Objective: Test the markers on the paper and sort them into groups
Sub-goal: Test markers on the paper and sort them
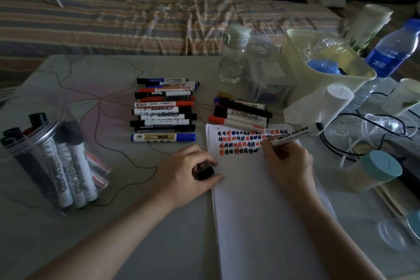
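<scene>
White paper [268, 207] lies on the table with rows of black, red and blue test marks near its top edge. My right hand [286, 154] grips an uncapped white marker [295, 134], its tip on the paper at the end of the lowest row. My left hand [191, 170] rests at the paper's left edge and pinches a black cap [205, 173]. A large group of markers [164, 107] lies side by side above my left hand. A smaller group [241, 113] lies at the paper's top edge. A clear jar [52, 157] at the left holds several more markers.
A clear water bottle [233, 54], a cream bin [327, 63], a blue-labelled bottle [393, 50], a white cylinder [327, 107], cables [372, 134] and a teal-lidded jar [375, 170] crowd the right side. A striped cloth [136, 18] covers the bed behind the table.
</scene>
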{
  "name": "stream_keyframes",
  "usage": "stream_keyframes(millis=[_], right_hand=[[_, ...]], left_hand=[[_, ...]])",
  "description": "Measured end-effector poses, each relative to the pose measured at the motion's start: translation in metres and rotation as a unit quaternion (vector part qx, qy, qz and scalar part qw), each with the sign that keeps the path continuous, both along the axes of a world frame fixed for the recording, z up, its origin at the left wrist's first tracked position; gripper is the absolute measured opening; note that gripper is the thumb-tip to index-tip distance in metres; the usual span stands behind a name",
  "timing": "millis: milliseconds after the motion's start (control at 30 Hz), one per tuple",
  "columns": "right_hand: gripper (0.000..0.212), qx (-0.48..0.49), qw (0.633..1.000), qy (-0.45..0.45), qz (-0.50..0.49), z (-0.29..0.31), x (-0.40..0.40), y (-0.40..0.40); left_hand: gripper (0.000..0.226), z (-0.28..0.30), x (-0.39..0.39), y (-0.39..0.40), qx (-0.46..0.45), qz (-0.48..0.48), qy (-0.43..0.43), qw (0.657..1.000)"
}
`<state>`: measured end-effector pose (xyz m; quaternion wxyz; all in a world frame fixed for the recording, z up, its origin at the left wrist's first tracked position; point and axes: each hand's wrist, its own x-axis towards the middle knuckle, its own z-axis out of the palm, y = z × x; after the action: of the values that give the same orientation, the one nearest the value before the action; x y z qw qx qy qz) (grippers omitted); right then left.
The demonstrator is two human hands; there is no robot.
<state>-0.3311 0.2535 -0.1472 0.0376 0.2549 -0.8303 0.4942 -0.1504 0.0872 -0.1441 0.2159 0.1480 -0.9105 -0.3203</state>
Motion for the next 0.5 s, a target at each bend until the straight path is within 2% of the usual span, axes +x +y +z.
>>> stream_keyframes(millis=[233, 500], right_hand=[[0.022, 0.006, 1.0, -0.003, 0.022, 0.002, 0.0023, 0.0001], [0.024, 0.003, 1.0, -0.009, 0.002, 0.0008, 0.0013, -0.0008]], left_hand=[[0.039, 0.003, -0.0004, 0.0009, -0.003, 0.002, -0.005, 1.0], [0.039, 0.0044, -0.0001, 0.0008, -0.014, -0.002, -0.004, 1.0]])
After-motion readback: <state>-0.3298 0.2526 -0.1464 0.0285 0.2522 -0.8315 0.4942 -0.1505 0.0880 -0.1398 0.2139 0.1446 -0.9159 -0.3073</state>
